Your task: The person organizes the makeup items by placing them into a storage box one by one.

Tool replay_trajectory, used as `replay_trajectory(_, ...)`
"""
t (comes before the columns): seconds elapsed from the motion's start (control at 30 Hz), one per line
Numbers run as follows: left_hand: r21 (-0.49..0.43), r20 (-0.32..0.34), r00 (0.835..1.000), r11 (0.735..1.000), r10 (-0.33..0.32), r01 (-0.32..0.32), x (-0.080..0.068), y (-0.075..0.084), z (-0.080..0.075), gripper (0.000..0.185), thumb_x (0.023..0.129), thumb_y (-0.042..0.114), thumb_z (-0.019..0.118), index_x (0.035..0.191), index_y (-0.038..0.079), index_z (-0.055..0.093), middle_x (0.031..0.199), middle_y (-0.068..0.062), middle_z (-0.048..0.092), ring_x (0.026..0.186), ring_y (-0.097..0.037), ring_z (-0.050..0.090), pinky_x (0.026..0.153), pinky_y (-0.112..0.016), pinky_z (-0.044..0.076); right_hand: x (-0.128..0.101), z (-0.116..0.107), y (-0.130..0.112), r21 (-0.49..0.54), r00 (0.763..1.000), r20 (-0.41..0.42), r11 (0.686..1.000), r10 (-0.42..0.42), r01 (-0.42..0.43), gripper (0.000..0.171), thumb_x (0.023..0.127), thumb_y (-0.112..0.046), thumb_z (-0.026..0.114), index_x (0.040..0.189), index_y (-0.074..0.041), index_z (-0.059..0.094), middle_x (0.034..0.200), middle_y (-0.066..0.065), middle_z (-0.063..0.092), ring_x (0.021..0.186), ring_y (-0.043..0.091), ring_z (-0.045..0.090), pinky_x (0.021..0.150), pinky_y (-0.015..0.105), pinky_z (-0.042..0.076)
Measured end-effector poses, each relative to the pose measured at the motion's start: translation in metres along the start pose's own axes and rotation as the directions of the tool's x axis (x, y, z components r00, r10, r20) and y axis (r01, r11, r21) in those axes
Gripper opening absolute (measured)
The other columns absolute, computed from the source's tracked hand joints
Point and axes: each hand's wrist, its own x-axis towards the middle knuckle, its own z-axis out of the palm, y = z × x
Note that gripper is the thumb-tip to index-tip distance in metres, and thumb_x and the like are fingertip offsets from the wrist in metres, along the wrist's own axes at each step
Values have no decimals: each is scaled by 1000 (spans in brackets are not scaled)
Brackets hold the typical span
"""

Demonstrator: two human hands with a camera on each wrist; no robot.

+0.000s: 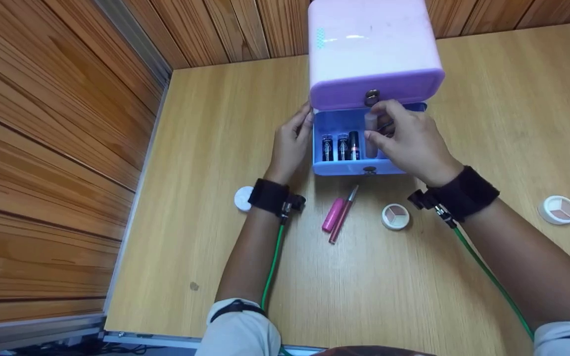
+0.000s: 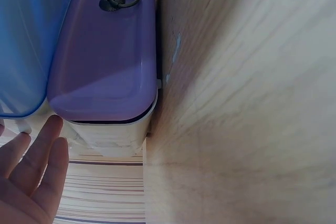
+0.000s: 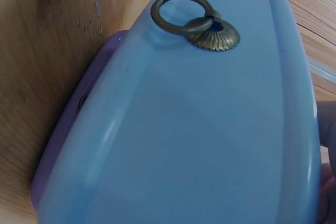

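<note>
Pinching a pale, see-through tube [image 1: 371, 151] by its upper part, the right hand [image 1: 416, 141] has its fingers and thumb curled in on it. The tube stands nearly upright over the pulled-out blue drawer [image 1: 342, 169], right of three dark containers [image 1: 343, 147]; whether its base touches down, I cannot tell. The left hand [image 1: 289, 143] grips nothing, its fingers nearly straight at the left side of the pink box [image 1: 374, 44]. Done well, this step probably calls for a light pinch, a straight path clear of the purple drawer front [image 1: 334, 96], and a steadying left hand, since a sideways knock could topple the containers.
</note>
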Motion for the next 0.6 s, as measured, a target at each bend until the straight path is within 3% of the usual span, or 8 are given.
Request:
replay_trajectory(0.47, 12, 1, 1000, 1000, -10, 10, 1, 1, 4, 42, 103, 25, 47, 141, 9, 49, 145, -6, 46, 129, -3, 43, 102, -16, 37, 8, 1, 4, -52, 999, 43, 998, 25, -22, 29, 90, -18, 72, 116, -6, 63, 96, 8, 71, 85, 20, 67, 67, 35, 52)
replay_trajectory(0.6, 29, -6, 1000, 999, -15, 16, 0, 1, 4, 42, 103, 28, 47, 141, 10, 50, 144, -2, 47, 129, -2, 42, 103, -15, 36, 9, 1, 3, -72, 997, 58, 996, 53, -49, 30, 89, -19, 73, 115, -5, 65, 95, 8, 71, 84, 20, 67, 67, 35, 52)
